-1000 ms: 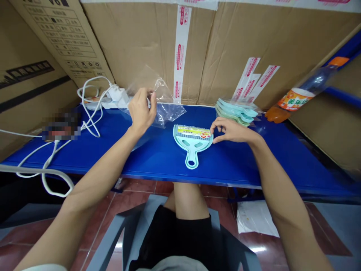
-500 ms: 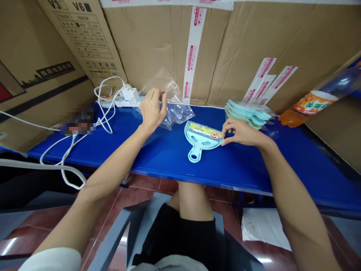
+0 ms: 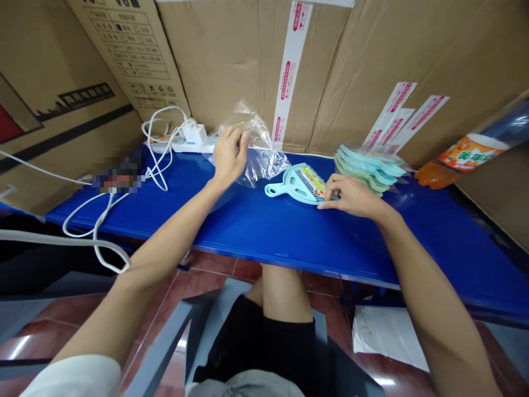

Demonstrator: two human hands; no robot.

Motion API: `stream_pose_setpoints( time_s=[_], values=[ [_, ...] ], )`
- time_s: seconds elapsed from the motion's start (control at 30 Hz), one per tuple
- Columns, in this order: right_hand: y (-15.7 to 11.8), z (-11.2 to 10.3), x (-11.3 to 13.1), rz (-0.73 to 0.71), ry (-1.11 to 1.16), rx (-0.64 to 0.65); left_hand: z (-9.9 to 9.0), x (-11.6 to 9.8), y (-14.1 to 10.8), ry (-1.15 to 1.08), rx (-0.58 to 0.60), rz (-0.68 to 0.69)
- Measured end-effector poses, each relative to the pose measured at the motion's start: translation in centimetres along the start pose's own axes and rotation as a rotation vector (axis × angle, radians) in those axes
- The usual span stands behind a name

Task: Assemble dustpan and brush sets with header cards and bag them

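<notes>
A small light-blue dustpan (image 3: 294, 194) with a brush and a yellow label (image 3: 316, 182) tilts with its handle pointing left, just over or on the blue table. My right hand (image 3: 349, 196) is closed, thumb and fingers pinching the dustpan's right edge. To the left, my left hand (image 3: 230, 157) is closed, its curled fingers at a clear plastic bag (image 3: 264, 162) and seeming to pinch it. The bag is crumpled and spreads out behind and to the right of that hand. Behind my right hand lies a stack of wrapped dustpans (image 3: 367, 168) in light blue and green.
Cardboard boxes (image 3: 239, 60) wall the back of the blue table (image 3: 256, 231). At the left are a white power strip with a plug (image 3: 194, 133) and tangled white cables (image 3: 159, 173). An orange drink bottle (image 3: 471, 151) leans at the right.
The dustpan has turned clockwise, its handle swinging from pointing toward me to pointing left, while my right hand keeps its edge. My left hand has stayed by the bag. The view has shifted slightly.
</notes>
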State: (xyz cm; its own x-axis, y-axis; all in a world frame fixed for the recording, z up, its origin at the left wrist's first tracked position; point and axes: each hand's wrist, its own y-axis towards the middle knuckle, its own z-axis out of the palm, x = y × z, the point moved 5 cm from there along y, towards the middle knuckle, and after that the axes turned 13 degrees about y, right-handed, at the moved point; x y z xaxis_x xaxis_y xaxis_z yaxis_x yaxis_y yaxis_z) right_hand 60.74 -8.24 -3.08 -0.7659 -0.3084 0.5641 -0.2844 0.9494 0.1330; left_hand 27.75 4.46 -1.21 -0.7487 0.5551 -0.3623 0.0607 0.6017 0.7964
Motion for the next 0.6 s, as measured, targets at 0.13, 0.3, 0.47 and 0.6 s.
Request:
stream_pose_setpoints(
  time_s=[0.13,0.3,0.47,0.6],
  values=[
    [-0.1,0.6,1.6,-0.034,0.082,0.064,0.5,-0.2,0.4,-0.201,0.196,-0.038],
    [-0.5,-0.4,1.4,0.023,0.131,-0.029,1.6,-0.8,-0.3,-0.402,0.606,-0.067],
    [-0.8,-2.1,-1.6,0.219,0.106,-0.313,3.0,-0.9,-1.8,-0.099,0.86,0.196],
    [-0.6,-1.2,-2.7,0.337,0.189,-0.321,3.1,-0.6,-2.1,0.066,0.849,0.298]
  ],
)
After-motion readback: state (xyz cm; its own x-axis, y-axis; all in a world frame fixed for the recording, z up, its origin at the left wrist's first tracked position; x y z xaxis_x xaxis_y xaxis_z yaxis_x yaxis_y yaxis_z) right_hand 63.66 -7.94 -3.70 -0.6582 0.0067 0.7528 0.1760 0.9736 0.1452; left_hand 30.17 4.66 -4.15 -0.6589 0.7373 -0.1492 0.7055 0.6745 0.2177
